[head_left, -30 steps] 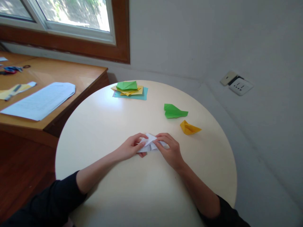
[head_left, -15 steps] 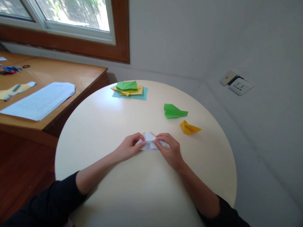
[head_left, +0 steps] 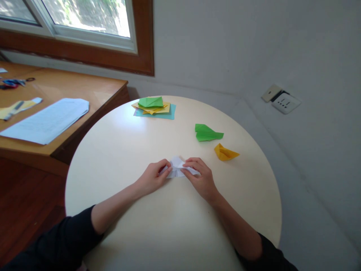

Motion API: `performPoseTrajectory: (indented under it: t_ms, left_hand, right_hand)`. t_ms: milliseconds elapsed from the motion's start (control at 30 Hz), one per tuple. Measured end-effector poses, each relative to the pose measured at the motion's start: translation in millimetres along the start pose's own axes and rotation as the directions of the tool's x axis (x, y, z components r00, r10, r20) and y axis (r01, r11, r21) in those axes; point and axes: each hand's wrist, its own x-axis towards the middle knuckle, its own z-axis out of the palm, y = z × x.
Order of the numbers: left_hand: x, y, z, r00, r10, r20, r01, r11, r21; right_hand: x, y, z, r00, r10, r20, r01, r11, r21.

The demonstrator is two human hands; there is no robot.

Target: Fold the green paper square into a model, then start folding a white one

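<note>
Compared with one second ago, the white folded paper lies flatter on the counter, and the fingertips of both hands have drawn closer together over its centre. The paper sits near the middle of the round counter, just ahead of the person. The left hand pins the left flap with fingers curled down onto it; the right hand presses the right flap, thumb and forefinger pinched on a fold. Both hands are therefore closed on the paper, almost touching each other.

Risk assessment: the sheet is thin and the surface looks smooth and glossy, so uneven pressure from one side could slide the paper and misalign the crease. Pinching too hard at the centre could tear or crumple the layered point.

Further out, a green folded piece and an orange folded piece lie well apart to the right. A stack of coloured sheets rests at the far edge. To the left stands a wooden desk carrying a printed sheet. A window with a brown frame is above it; a wall socket is on the grey wall at right.
</note>
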Motion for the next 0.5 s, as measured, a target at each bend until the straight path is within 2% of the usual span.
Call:
performPoseTrajectory:
  t_ms: [167,500]
  left_hand:
    - [-4.1,6.1,0.6,0.999,0.019,0.026,-0.02,0.998,0.055]
    - [-5.2,11.0,4.0,1.0,0.012,-0.012,-0.011,0.993,0.115]
  right_hand:
    - [1.6,-2.0,0.1,0.998,-0.047,-0.034,0.047,0.999,0.006]
    - [2.4,-8.8,0.7,0.995,-0.081,-0.063,0.081,0.997,-0.001]
